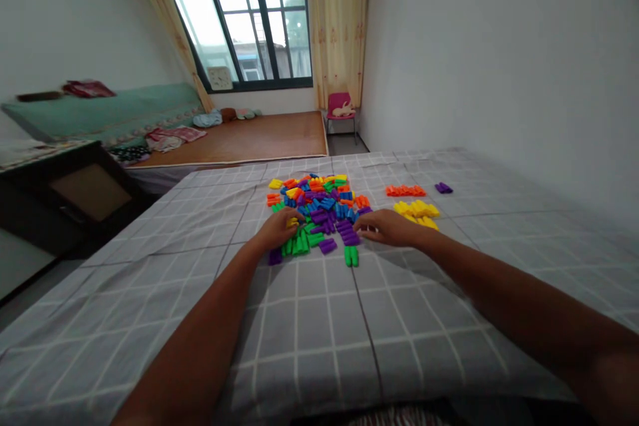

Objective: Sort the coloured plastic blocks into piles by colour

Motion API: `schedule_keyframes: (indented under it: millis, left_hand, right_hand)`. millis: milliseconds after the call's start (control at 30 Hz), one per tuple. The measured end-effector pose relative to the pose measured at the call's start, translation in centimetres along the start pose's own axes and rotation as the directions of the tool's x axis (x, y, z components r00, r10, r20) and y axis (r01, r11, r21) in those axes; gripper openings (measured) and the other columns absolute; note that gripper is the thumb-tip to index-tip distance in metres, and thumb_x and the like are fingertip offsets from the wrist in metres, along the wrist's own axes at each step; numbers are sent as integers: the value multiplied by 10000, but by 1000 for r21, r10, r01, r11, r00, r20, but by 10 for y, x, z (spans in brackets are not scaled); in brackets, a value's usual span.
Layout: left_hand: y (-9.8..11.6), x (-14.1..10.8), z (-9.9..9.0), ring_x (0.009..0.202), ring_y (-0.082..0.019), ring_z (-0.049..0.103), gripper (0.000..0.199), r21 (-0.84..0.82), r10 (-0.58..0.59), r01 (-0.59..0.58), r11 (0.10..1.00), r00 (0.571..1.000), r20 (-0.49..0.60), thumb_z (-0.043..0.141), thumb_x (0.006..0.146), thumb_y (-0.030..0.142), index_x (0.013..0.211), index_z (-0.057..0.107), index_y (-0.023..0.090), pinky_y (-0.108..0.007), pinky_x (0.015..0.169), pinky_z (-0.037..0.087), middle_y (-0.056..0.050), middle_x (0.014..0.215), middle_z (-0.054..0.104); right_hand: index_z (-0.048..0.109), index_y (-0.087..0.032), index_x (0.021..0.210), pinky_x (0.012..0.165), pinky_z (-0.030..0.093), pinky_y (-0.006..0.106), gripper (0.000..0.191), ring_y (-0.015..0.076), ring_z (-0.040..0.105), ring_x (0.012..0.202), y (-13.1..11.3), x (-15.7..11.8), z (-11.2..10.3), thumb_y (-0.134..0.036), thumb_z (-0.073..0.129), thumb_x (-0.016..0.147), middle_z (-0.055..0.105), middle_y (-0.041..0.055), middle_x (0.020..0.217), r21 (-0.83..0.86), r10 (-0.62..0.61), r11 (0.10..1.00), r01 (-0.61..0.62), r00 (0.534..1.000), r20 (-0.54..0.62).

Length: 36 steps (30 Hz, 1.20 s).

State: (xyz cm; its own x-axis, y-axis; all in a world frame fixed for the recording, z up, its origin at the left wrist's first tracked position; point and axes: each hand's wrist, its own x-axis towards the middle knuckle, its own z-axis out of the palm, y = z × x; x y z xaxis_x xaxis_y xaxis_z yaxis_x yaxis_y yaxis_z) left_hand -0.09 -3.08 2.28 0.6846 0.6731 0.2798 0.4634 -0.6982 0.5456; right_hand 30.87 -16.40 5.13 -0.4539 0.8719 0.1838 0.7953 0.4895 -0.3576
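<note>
A pile of small coloured plastic pieces (pixel 319 203) in blue, purple, green, orange and yellow lies on the bed; they look like clips or pegs, but their exact kind is too small to tell. At the pile's left edge, my left hand (pixel 279 229) has its fingers curled around a yellow plastic piece (pixel 293 221), just above green pieces (pixel 299 243). Reaching in from the right, my right hand (pixel 388 227) has thumb and fingers apart, with its fingertips beside a row of purple pieces (pixel 347 233). Two green pieces (pixel 351 256) lie nearer to me.
Right of the pile lie an orange row (pixel 405 191), yellow groups (pixel 417 210) and a few purple pieces (pixel 443 188). Everything rests on a grey checked sheet (pixel 319 319). Beyond are a brown mat (pixel 264 136), a pink chair (pixel 339 103) and a dark cabinet (pixel 84 190).
</note>
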Motion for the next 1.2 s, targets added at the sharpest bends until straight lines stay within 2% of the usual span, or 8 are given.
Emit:
schedule_keyframes:
  millis: [200, 367, 467, 567, 767, 967, 1100, 1200]
  left_hand:
    - [1, 8, 7, 1009, -235, 615, 294, 74, -14, 24, 997, 991, -136, 533, 814, 297, 1054, 683, 219, -399, 947, 468, -76, 1075, 677]
    - [8, 24, 11, 1084, -263, 600, 320, 68, 0, 13, 998, 980, -198, 567, 815, 390, 1040, 702, 206, -430, 980, 453, -107, 1151, 671]
    - [29, 41, 20, 1106, -284, 591, 348, 17, 39, -37, 999, 989, -140, 608, 774, 378, 1045, 715, 188, -440, 980, 451, -121, 1186, 659]
    - [63, 61, 35, 1028, -280, 627, 338, -102, 38, -41, 994, 999, -30, 596, 793, 390, 1040, 724, 200, -409, 919, 480, -97, 1091, 704]
    - [118, 102, 86, 782, -222, 633, 342, -257, 55, -45, 965, 998, 30, 563, 819, 442, 903, 736, 158, -313, 729, 488, -54, 797, 704]
    - [124, 105, 134, 649, -145, 558, 437, -544, -85, 108, 832, 994, 67, 602, 775, 540, 904, 702, 135, -252, 600, 440, -21, 713, 638]
    - [123, 95, 135, 744, -167, 587, 416, -567, -74, 81, 820, 997, 35, 638, 761, 523, 926, 709, 148, -271, 674, 461, -34, 802, 676]
    - [121, 92, 131, 757, -174, 593, 404, -565, -105, 96, 819, 994, 17, 644, 760, 512, 936, 711, 154, -277, 676, 465, -33, 800, 681]
  right_hand:
    - [682, -184, 961, 636, 451, 262, 303, 152, 620, 660, 95, -42, -58, -405, 499, 862, 700, 37, 786, 117, 366, 931, -347, 885, -286]
    - [691, -184, 951, 688, 482, 303, 374, 189, 634, 747, 148, -80, -50, -468, 462, 867, 707, 55, 823, 121, 488, 871, -477, 809, -327]
    - [697, -187, 999, 777, 494, 339, 407, 211, 640, 852, 156, -89, -45, -487, 453, 874, 715, 72, 933, 150, 471, 882, -448, 811, -347]
    - [679, -206, 1116, 854, 496, 364, 460, 227, 632, 967, 158, -94, -48, -521, 575, 797, 696, 75, 1088, 239, 407, 905, -351, 877, -256]
    - [657, -214, 1189, 865, 501, 408, 525, 271, 595, 1099, 157, -95, -40, -454, 688, 723, 657, 104, 1206, 291, 403, 889, -353, 905, -135]
    - [665, -219, 1171, 869, 507, 409, 484, 272, 606, 1091, 157, -93, -40, -429, 689, 735, 667, 93, 1195, 260, 415, 894, -365, 893, -175]
    - [665, -199, 1158, 917, 491, 405, 426, 238, 621, 1058, 167, -108, -56, -453, 562, 832, 673, 96, 1172, 264, 442, 888, -376, 855, -270]
    - [669, -185, 1146, 893, 503, 392, 436, 231, 649, 980, 171, -115, -58, -422, 610, 785, 693, 98, 1114, 249, 468, 873, -419, 864, -187]
